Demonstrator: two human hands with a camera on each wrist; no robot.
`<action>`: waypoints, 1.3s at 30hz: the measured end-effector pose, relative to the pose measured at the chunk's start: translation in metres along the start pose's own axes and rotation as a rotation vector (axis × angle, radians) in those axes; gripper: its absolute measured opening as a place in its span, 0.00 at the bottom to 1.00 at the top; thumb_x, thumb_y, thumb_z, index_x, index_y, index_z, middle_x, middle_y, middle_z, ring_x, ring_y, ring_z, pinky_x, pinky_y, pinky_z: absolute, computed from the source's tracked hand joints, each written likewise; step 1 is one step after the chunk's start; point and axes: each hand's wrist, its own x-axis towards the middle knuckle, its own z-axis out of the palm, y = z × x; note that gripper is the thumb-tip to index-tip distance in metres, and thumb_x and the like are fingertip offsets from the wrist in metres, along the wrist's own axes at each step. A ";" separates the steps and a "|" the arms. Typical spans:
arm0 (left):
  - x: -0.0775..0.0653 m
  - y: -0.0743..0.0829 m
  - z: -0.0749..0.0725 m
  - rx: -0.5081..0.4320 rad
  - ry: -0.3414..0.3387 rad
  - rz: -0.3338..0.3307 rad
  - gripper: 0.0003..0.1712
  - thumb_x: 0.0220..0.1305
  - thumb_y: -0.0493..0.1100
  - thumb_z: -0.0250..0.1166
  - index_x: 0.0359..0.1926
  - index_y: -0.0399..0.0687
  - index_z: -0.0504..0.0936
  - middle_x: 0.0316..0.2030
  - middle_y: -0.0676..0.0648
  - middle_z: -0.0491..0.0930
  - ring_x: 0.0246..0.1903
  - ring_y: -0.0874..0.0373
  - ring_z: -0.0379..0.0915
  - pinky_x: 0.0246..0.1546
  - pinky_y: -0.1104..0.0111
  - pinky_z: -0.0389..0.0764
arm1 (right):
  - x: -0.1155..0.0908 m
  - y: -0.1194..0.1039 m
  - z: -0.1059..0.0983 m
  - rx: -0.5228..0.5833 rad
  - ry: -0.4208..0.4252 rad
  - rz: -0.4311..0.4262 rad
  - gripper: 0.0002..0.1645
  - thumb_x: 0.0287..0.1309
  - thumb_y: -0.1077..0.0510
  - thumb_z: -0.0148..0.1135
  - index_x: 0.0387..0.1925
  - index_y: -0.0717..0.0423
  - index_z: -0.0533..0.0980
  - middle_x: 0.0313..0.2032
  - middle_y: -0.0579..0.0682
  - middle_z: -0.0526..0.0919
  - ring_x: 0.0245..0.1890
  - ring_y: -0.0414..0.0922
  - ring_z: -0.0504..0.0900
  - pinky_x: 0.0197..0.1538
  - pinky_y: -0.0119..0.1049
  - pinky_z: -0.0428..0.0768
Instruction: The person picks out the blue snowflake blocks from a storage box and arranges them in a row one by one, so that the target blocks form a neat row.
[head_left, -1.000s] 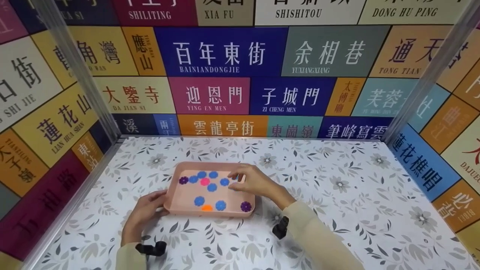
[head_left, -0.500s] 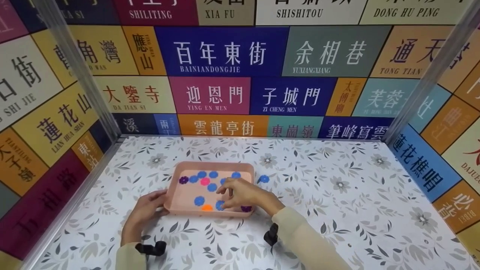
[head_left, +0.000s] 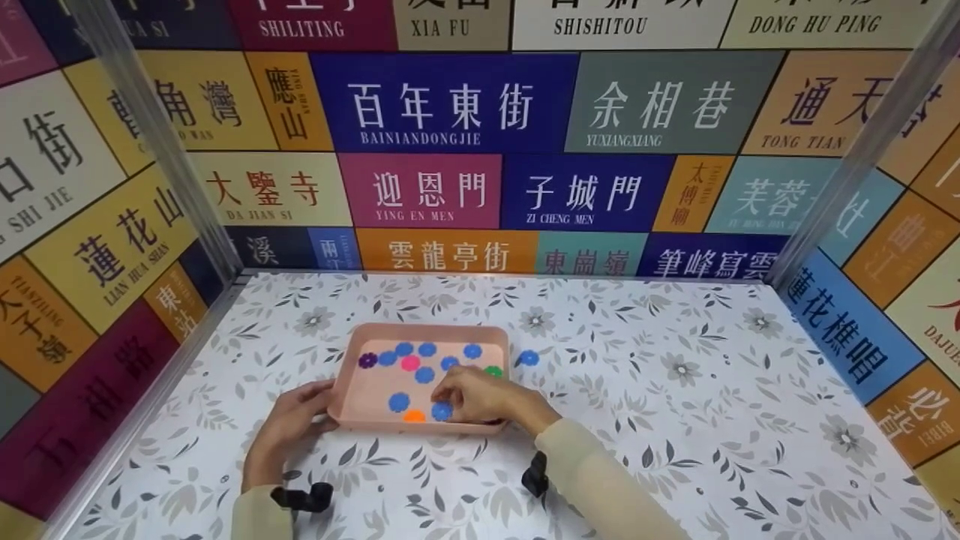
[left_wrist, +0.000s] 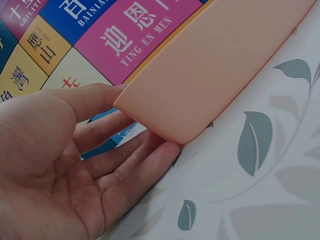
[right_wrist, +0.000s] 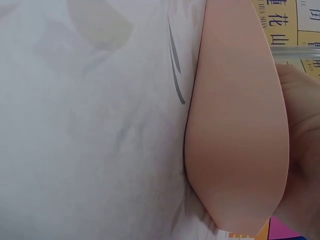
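A shallow pink tray (head_left: 367,415) stands on the table, several small flower-shaped pieces lying in it. My left hand (head_left: 296,412) rests at its left end, and the left wrist view shows the fingers (left_wrist: 142,172) against the outside of its corner. Over the near right part of the tray, my right hand (head_left: 476,397) has its fingers curled down at a blue flower piece (head_left: 441,412), pinching at its edge. In the right wrist view, the tray wall (right_wrist: 237,115) hides the fingertips. A green piece (head_left: 493,371) shows beyond the right hand.
One blue flower piece (head_left: 529,358) lies outside the tray, to its right. An orange piece (head_left: 414,415), a pink piece (head_left: 410,363) and a purple piece (head_left: 367,361) are inside. Behind the patterned table (head_left: 675,420) stand walls with street-name signs (head_left: 442,105).
My right hand has moved from the tray's far right toward its near side, and its fingers have curled in. The green piece and the outside blue one have come into sight. My left hand stays put.
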 end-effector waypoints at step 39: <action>0.000 0.001 0.000 0.053 -0.003 -0.035 0.30 0.74 0.47 0.57 0.72 0.39 0.67 0.66 0.33 0.72 0.54 0.51 0.79 0.49 0.65 0.85 | 0.008 0.002 0.001 0.001 0.099 0.065 0.16 0.48 0.51 0.75 0.39 0.50 0.83 0.35 0.42 0.80 0.34 0.36 0.75 0.38 0.26 0.78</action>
